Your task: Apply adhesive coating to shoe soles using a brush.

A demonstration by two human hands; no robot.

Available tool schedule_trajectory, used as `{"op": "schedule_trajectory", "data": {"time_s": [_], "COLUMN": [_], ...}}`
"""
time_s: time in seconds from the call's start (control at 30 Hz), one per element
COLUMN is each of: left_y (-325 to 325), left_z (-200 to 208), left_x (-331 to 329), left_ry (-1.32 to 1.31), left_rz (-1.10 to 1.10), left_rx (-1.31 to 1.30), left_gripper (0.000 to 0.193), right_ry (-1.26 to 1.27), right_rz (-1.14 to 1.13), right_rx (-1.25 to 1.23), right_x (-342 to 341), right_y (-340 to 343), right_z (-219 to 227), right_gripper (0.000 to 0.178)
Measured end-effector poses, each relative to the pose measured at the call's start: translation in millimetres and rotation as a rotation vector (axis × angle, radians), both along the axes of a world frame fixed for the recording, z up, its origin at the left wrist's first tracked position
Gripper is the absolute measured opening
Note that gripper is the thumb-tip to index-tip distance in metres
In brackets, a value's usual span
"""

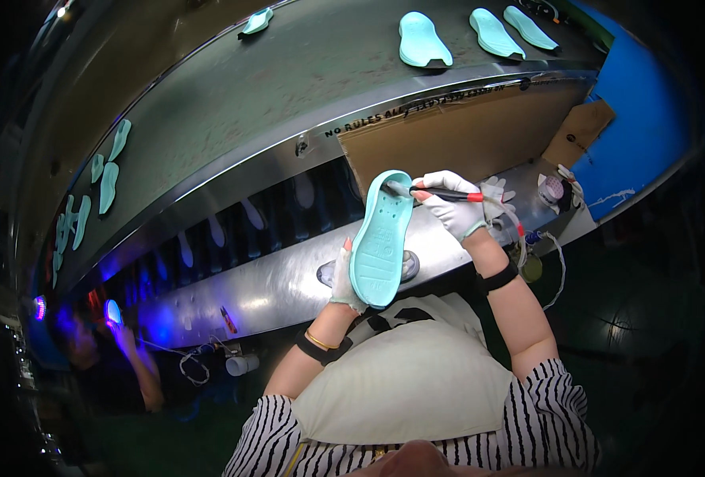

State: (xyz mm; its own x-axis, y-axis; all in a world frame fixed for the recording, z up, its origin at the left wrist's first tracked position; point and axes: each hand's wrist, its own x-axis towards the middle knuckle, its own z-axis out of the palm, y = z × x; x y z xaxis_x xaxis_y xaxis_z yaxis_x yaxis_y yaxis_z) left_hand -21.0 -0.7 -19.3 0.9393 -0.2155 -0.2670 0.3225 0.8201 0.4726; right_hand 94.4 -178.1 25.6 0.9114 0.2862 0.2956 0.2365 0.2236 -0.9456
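A light turquoise shoe sole point(381, 242) stands nearly upright in front of me, its hollow inner face toward me. My left hand point(346, 278), in a white glove with bare fingertips, grips the sole along its left side and lower end. In my right hand point(450, 208), also gloved, is a brush point(440, 193) with a dark handle, a red band and a thin hose at its rear. The brush's bristles touch the inside of the sole near its upper end. Part of the left hand is hidden behind the sole.
Beyond a metal ledge point(281, 298) runs a dark green conveyor belt point(289, 87) carrying several turquoise soles point(422, 40). A brown cardboard sheet point(464, 135) leans below its edge. White gloves point(495, 196) lie at right. Another person point(130, 358) works under blue light at far left.
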Motion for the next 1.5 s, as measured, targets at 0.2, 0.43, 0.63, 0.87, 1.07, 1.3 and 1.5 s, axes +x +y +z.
{"op": "schedule_trajectory", "data": {"time_s": [0.2,0.43,0.63,0.87,1.07,1.3,1.5], "left_y": [5.3,12.4,19.8,8.2,29.1,2.7,8.7], "left_z": [15.1,21.0,19.2,30.1,18.5,27.2,2.5], "left_x": [0.1,-3.0,4.2,10.5,10.7,5.3,6.1], "left_ry": [-0.038,-0.073,-0.059,-0.083,-0.15,-0.051,-0.162], "left_rz": [-0.023,-0.055,0.071,0.128,0.103,0.059,-0.08], "left_rx": [0.038,0.113,0.28,0.216,0.253,0.023,-0.426], "left_gripper": [0.067,0.067,0.059,0.059,0.063,0.068,0.065], "right_ry": [-0.427,-0.469,-0.591,-0.627,-0.483,0.298,0.133], "right_rz": [-0.001,-0.05,0.197,0.247,0.471,0.335,0.212], "right_rx": [-0.273,-0.244,-0.471,-0.359,-0.404,-0.117,-0.142], "right_x": [-33.5,-27.0,-44.1,-53.4,-69.3,-63.0,-66.7], "right_y": [6.3,-8.2,-19.7,-3.4,-12.8,-6.4,-8.8], "right_z": [-4.5,15.0,11.3,25.5,16.1,2.2,8.8], "right_gripper": [0.017,0.015,0.016,0.025,0.024,0.01,0.011]}}
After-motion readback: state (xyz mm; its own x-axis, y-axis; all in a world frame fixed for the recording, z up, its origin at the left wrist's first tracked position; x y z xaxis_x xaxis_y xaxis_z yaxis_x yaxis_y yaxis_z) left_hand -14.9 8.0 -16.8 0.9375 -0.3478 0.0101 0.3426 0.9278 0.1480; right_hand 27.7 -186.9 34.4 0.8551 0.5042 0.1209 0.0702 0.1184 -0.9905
